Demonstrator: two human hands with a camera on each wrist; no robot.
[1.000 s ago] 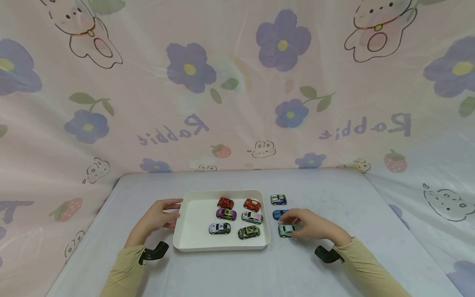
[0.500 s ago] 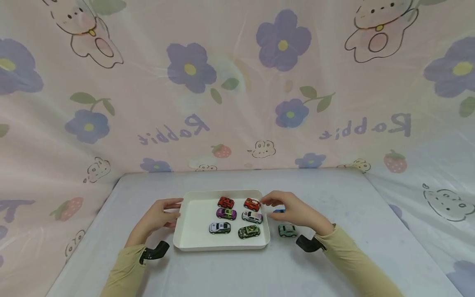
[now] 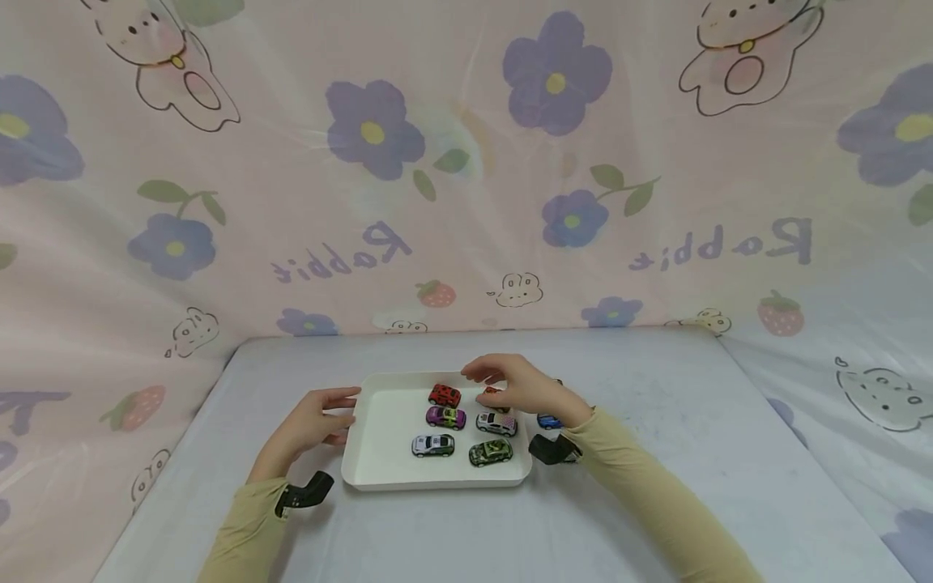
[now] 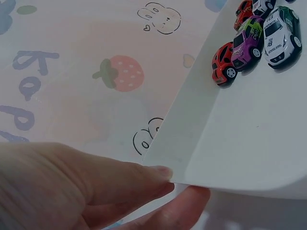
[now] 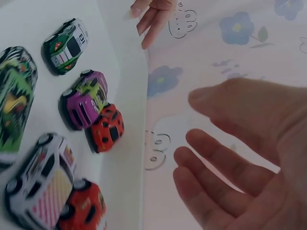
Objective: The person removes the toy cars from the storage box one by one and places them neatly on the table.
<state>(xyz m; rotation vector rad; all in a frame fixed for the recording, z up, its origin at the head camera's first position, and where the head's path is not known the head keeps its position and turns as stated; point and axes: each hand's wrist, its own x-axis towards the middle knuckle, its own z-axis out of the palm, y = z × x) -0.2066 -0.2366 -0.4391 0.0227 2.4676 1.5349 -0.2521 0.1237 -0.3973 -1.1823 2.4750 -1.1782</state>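
A white tray [image 3: 386,474] holds several toy cars. Among them are a red car with black spots [image 3: 445,395], a purple and lime car [image 3: 445,417], a white and green car [image 3: 433,445], a white car with pink stripes [image 3: 496,423] and a green camouflage-patterned car [image 3: 491,452]. My left hand [image 3: 309,425] is at the tray's left side, its fingertips touching the edge in the left wrist view. My right hand [image 3: 528,389] hovers over the back right rim, fingers loosely bent around nothing. Beneath it a second red car [image 5: 85,206] is partly covered in the head view.
A blue car [image 3: 550,421] sits on the table right of the tray; other cars there are mostly hidden by my right arm. The white table [image 3: 306,559] ends at a patterned curtain [image 3: 466,202] behind. Each wrist carries a black camera mount [image 3: 309,491].
My right hand has moved left and away from me, from the cars beside the tray to above its back right rim, carrying nothing visible. My left hand has stayed at the tray's edge.
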